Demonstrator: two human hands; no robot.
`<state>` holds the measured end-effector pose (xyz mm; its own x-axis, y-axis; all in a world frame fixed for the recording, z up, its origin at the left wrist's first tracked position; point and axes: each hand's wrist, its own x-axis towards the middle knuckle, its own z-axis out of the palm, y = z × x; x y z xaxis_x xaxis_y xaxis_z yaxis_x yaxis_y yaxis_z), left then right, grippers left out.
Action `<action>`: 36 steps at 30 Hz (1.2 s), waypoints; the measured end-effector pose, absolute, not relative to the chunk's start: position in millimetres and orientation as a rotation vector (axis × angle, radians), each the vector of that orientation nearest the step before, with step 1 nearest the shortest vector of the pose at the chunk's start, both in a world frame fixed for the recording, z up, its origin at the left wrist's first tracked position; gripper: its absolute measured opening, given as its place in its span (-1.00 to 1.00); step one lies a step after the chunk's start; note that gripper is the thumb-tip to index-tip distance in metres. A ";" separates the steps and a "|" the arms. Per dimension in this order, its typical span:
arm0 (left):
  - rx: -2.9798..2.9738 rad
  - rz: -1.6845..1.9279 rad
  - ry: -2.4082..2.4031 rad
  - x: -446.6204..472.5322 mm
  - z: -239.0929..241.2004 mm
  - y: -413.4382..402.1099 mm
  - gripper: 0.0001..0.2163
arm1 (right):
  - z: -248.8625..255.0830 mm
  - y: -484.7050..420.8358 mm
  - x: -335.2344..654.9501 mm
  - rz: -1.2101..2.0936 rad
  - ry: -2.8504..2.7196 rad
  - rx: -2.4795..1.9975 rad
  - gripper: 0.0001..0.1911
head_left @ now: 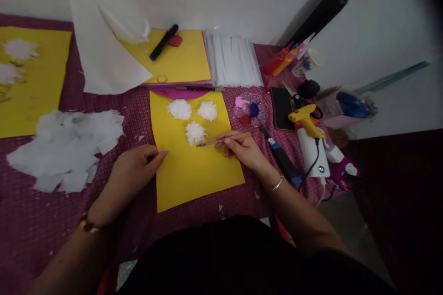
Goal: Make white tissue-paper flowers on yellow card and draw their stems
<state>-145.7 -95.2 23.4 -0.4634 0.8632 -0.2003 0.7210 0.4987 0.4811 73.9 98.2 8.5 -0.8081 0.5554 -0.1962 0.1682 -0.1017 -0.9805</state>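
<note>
A yellow paper sheet (194,166) lies on the checked cloth in front of me, with three white fluffy paper flowers (194,132) stuck near its top. My right hand (242,148) is closed on a thin paintbrush (224,139), whose tip touches the sheet just below the lowest flower. My left hand (136,166) rests curled at the sheet's left edge, fingertips pressing on the paper, with a small dark thing partly hidden under the fingers.
A paint palette (249,108), a phone (281,108), a yellow glue gun (306,119) and a blue-handled cutter (282,156) lie to the right. White paper scraps (65,147) sit at left. More yellow sheets (173,60), a black marker (164,42) and white strips (232,60) lie behind.
</note>
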 end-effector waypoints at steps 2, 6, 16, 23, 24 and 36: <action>1.317 0.469 2.334 -146.7 21.4 -95.9 -0.65 | 8.6 98.6 74.9 2.003 -1.935 -0.796 -0.71; 1.343 0.462 2.326 -147.8 19.6 -97.8 -0.65 | 11.1 100.1 77.1 2.045 -1.992 -0.793 -0.69; 1.349 0.470 2.329 -146.5 21.1 -97.4 -0.65 | 16.1 108.1 83.6 2.243 -2.041 -0.610 -0.76; 1.351 0.457 2.327 -146.4 24.1 -96.3 -0.66 | 21.4 110.2 86.7 2.258 -2.178 -0.617 -0.83; 1.348 0.463 2.327 -146.3 24.9 -96.2 -0.66 | 22.7 110.5 87.4 2.257 -2.215 -0.603 -0.85; 1.309 0.545 2.292 -147.9 24.5 -96.0 -0.67 | 40.5 120.3 105.3 2.107 -2.744 -0.134 -0.84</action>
